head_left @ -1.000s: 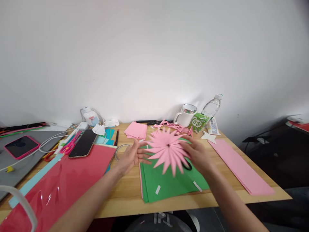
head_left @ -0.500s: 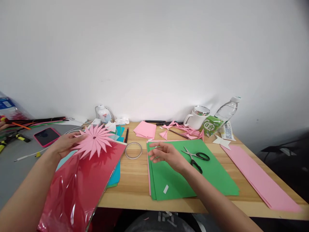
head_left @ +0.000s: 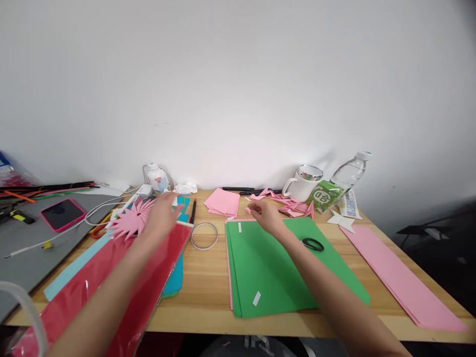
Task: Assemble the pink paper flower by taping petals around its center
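Pink-rimmed, the phone [head_left: 63, 215] lies well left of the left hand [head_left: 162, 215] and its fingers; nearer, just beside that hand and partly hidden by it, sits the pink paper flower [head_left: 131, 219]; the left fingers are blurred but loosely extended, released, with nothing visible in them; red sheets [head_left: 154, 272] in clear wrap lie nearer the viewer than those fingers; between both sets of fingers, a tape roll [head_left: 192, 238] and pink squares [head_left: 223, 202] rest on the wooden worktop [head_left: 204, 282]; the right hand [head_left: 268, 216] has bent fingers at a folded pink piece [head_left: 248, 210], though I cannot tell whether they grasp it; green sheets [head_left: 275, 267] spread below them; right of them are black-handled scissors [head_left: 314, 244], a white mug [head_left: 302, 187] and, farthest, long pink strips [head_left: 401, 277].
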Demonstrator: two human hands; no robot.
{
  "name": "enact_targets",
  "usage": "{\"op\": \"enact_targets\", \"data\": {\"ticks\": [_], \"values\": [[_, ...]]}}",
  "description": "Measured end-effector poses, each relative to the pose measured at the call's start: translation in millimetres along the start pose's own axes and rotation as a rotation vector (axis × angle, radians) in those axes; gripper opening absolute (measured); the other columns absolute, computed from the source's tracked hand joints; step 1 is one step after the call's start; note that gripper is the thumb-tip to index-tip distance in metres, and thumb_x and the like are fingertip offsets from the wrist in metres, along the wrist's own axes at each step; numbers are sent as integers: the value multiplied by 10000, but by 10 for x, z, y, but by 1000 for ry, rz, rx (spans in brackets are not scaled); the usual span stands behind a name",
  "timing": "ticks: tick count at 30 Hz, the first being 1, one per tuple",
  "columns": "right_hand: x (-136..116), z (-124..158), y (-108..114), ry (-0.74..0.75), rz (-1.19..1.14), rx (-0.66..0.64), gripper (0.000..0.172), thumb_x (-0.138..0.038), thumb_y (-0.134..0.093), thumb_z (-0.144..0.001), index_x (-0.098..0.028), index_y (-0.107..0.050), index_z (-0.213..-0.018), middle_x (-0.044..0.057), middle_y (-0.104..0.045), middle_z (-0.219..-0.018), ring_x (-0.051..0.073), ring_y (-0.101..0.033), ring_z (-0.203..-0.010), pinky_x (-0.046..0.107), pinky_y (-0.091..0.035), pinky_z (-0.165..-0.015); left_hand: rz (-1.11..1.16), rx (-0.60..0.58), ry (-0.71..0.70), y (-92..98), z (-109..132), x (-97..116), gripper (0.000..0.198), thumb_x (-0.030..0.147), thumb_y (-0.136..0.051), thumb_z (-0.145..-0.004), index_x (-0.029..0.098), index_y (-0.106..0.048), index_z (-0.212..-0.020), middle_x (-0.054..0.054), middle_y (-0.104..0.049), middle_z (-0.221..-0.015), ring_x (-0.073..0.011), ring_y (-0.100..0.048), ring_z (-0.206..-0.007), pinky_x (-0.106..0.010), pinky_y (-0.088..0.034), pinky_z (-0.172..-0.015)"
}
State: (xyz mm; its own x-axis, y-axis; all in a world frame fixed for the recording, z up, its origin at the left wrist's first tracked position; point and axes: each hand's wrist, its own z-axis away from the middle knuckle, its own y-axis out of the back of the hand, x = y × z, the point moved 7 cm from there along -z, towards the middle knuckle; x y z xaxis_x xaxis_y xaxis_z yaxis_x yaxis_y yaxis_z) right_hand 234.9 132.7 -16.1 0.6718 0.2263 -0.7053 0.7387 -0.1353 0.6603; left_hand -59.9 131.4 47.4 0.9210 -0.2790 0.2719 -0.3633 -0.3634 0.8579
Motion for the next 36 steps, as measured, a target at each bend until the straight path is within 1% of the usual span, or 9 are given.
{"op": "enact_targets", "data": {"ticks": [3,10,14,16,19,22,25,28,36], "values": [[153,-85,143,-39,83,76,250,-46,-489,-697,-123,-651,-870,102,-687,-856,201,-631,-770,313,-470,-710,54,-188,-165,-508,41,539,317,160,-452,-790,160,-571,-1084,-108,-600,-1139,-238,-522,-1095,-366,-390,-950],[292,115,26,-30,182,55,143,-187,-545,-763,-159,-660,-843,80,-636,-864,172,-604,-682,292,-462,-658,136,-343,-201,-999,166,890,454,238,-519,-813,128,-455,-1249,-172,-519,-1263,-278,-453,-1200,-411,-366,-978],[231,124,-158,-22,324,25,419,-224,-482,-838,-202,-481,-1257,185,-460,-1213,218,-608,-813,339,-459,-707,83,-457,-179,-1096,271,900,709,257,-627,-742,151,-304,-1363,-199,-312,-1426,-328,-233,-1333,-498,-230,-1048],[237,72,-209,-68,402,-8,456,-244,-459,-861,-200,-411,-1312,204,-466,-1171,255,-596,-869,357,-450,-722,30,-486,-164,-1119,293,861,741,206,-617,-736,164,-258,-1383,-199,-246,-1454,-328,-167,-1351,-519,-199,-1051],[275,-14,-249,-128,431,-56,363,-265,-480,-860,-173,-509,-1210,191,-511,-1055,260,-594,-850,356,-438,-722,1,-452,-176,-1097,264,824,709,88,-553,-722,146,-278,-1373,-205,-251,-1450,-312,-151,-1356,-516,-178,-1061],[319,-66,-248,-144,430,-50,285,-291,-507,-847,-156,-578,-1088,174,-525,-1007,245,-593,-817,344,-431,-715,116,-345,-187,-1016,203,876,585,86,-506,-744,118,-380,-1315,-195,-323,-1420,-288,-212,-1345,-476,-219,-1067],[356,-71,-234,-141,410,-31,276,-323,-539,-825,-169,-589,-1049,142,-543,-958,236,-582,-811,332,-428,-708,369,-241,-131,-927,170,969,421,182,-480,-803,142,-493,-1222,-154,-495,-1303,-252,-429,-1230,-425,-344,-1013],[337,-56,-230,-92,358,-18,245,-300,-561,-805,-174,-600,-1013,124,-546,-942,238,-561,-861,332,-425,-742,669,-292,5,-966,192,1021,318,254,-533,-782,159,-603,-1077,-128,-650,-1076,-239,-607,-982,-399,-463,-882],[258,-60,-291,82,83,-21,226,-70,-544,-717,-166,-605,-912,78,-487,-962,167,-538,-862,297,-450,-769,1141,-440,271,-1125,266,978,340,393,-606,-732,131,-642,-945,-107,-692,-926,-201,-652,-753,-359,-525,-719]]}}
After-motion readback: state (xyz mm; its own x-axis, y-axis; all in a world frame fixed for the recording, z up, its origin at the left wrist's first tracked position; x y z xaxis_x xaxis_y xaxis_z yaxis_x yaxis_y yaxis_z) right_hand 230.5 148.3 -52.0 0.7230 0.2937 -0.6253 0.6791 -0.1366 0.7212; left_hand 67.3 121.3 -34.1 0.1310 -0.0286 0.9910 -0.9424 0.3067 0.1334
